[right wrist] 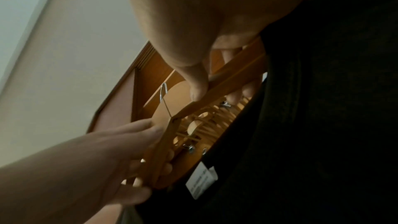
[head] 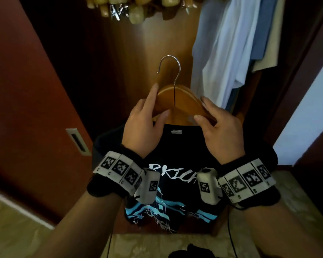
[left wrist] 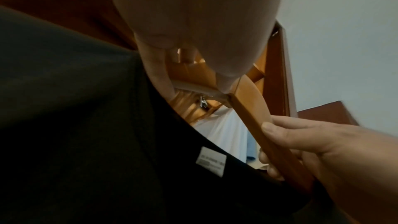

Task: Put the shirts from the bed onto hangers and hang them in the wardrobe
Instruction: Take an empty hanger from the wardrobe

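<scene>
Two hands hold one wooden hanger (head: 177,101) in front of the open wardrobe (head: 138,75), with a black printed T-shirt (head: 177,151) hanging from it below the wrists. The left hand (head: 144,127) grips the hanger's left arm, index finger stretched up along the wood and thumb pressed on the near face; the right hand (head: 220,131) pinches the right arm between its thumb and curled fingers (head: 205,103). The chrome hook (head: 169,66) stands upright and free above the hands, caught on nothing.

The step in hand appears to be seating the shirt on the hanger: the neckline and its white label (head: 176,131) sit just under the hanger's middle, while both ends of the hanger vanish into the dark cloth. The next move likely calls for checking that both shoulders sit evenly, then lifting the hook up to the rail beside the pale blue and white shirts (head: 231,43) already hanging at the right.

The rail itself is cut off at the top of the head view; only a cluster of wooden hanger tops (head: 136,8) shows there. The bed is out of sight. Whether the hanger ends sit fully inside the shoulders cannot be told, and a dark shape on the floor at the bottom edge is too cropped to name.
</scene>
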`<state>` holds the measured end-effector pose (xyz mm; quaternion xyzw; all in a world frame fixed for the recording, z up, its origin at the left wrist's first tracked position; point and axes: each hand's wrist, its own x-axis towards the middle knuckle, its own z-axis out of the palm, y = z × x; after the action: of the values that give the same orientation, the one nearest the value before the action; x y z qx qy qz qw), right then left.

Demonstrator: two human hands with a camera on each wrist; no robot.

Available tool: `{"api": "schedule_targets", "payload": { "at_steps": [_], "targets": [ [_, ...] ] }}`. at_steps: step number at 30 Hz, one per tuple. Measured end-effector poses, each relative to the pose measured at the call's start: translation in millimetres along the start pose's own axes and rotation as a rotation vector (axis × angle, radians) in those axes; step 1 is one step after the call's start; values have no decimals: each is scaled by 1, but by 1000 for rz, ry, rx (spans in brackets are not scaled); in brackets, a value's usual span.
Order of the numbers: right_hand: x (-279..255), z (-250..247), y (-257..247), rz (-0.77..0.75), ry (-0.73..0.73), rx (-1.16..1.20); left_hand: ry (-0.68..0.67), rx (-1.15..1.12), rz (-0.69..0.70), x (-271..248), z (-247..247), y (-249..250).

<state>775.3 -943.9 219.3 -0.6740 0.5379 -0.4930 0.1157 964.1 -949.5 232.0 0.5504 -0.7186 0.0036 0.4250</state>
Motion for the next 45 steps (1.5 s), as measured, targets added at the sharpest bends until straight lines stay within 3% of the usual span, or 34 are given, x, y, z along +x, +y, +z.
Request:
{"api": "schedule_targets", "payload": {
  "at_steps": [7,15,20,25,29,35,39,45],
  "targets": [
    [27,8,6,100,297,-124,-105,-237,225,85,42,-12],
    [32,12,13,245,374,-263,-264,-451,355,128,77,-14],
    [34,15,17,283,436,-264,-95,-419,384,122,86,-9],
    [44,5,16,281,447,-308,-487,-694,270,117,89,2],
    [49,7,13,232,423,-336,-602,-964,202,123,88,21],
    [50,-2,23,130,396,-293,-491,-1093,122,117,89,40],
    [36,-14,32,186,304,-333,-367,-1083,87,120,90,50],
    [12,-37,33,299,179,-332,-348,-1055,71,134,92,57]
  ]
}}
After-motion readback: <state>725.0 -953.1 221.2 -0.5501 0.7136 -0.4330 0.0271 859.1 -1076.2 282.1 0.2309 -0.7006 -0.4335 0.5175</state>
